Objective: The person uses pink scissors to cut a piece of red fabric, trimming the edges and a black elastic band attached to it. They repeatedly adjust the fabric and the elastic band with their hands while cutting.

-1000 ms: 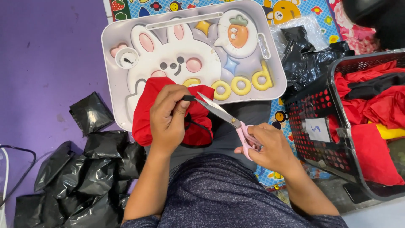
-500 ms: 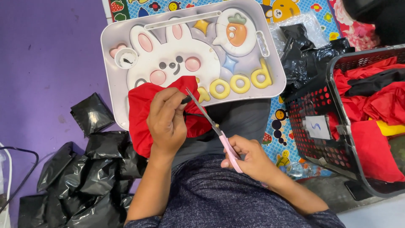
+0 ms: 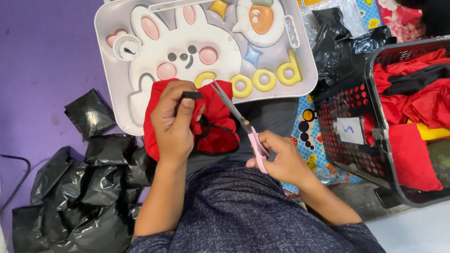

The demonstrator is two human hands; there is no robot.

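Head view. Left hand pressed on red garment, fingers pinching a short black tab lifted clear of the cloth. Right hand closed around pink-handled scissors, fingers through the loops, blades slightly apart, tips just right of the tab and pointing far-left. Garment lying over the lap and the near edge of a rabbit-patterned tray.

Judgement: tab best kept taut and raised, blades slid close under it, flat to the cloth, left fingertips kept off the cutting line; red fabric bunched just beneath at risk of being nicked.

Surroundings: crumpled black plastic bags near left; black basket of red cloth right; small white cup on tray. Nothing obstructing either hand.
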